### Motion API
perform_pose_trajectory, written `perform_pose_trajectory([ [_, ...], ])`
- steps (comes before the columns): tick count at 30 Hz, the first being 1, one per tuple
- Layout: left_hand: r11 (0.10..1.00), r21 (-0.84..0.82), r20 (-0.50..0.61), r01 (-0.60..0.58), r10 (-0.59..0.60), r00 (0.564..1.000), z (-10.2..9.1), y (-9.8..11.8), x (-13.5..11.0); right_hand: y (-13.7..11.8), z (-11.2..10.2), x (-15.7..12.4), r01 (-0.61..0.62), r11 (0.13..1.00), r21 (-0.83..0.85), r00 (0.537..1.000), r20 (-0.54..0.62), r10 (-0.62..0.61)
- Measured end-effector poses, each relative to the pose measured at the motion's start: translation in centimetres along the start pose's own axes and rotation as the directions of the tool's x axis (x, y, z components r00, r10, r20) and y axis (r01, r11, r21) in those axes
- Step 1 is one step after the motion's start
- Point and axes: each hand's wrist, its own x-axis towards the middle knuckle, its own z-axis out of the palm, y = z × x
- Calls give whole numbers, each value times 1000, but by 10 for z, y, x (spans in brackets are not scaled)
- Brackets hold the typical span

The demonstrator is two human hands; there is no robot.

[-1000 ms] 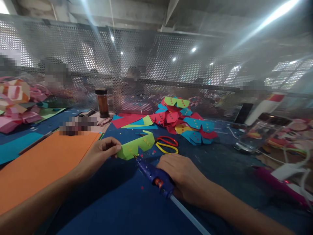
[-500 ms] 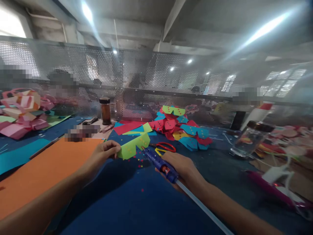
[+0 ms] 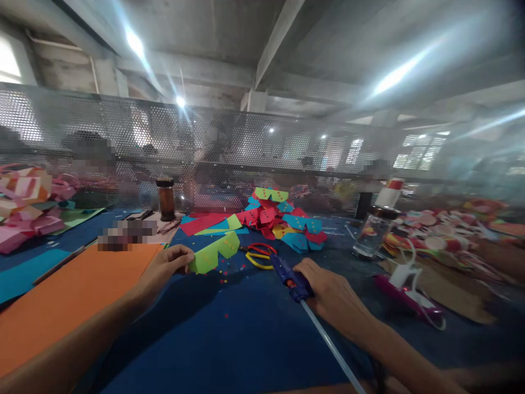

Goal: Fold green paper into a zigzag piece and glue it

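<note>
Pinches lime-green notched paper piece (image 3: pixel 215 255) w/ L-hand fingers (image 3: pixel 180 253).
Grips blue plastic glue gun (image 3: pixel 290 276) w/ R-hand fingers (image 3: pixel 305 266), apart fr. paper, nr red-&-yellow-handled scissors (image 3: pixel 259 253).

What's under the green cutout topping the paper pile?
Below the top green cutout: red pieces, blue pieces, a yellow piece. Anything deeper in the pile is covered.

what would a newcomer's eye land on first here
Probably the bright pile of paper pieces, toward the far middle of the blue table. Nearer the camera, the left hand pinches a lime-green piece and the right hand grips a blue glue gun. The large orange sheet on the left stands out too.
</note>
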Motion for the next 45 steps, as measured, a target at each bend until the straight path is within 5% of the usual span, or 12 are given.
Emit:
perform_pose_trajectory([
  [6, 999, 37, 5, -13, 13, 1000, 1, 2, -2, 21, 3, -23, -201, 979, -29, 976, 81, 203],
  [20, 997, 78, 13, 4, -5, 1000, -1, 3, -4, 51, 14, -36, -399, 906, 143, 911, 175, 374],
  [29, 995, 98, 25, -34, 32, 999, 0, 4, -5, 52, 22, -6, -330, 916, 228, 937, 198, 288],
  [38, 991, 117, 57, -62, 56, 997, 3, 5, -6, 58, 18, 1, -239, 960, 144, 949, 244, 199],
  [45, 977, 194, 76, -86, 73, 994, 9, 15, -8, 23, -12, 25, -104, 939, 329, 995, 34, 98],
])
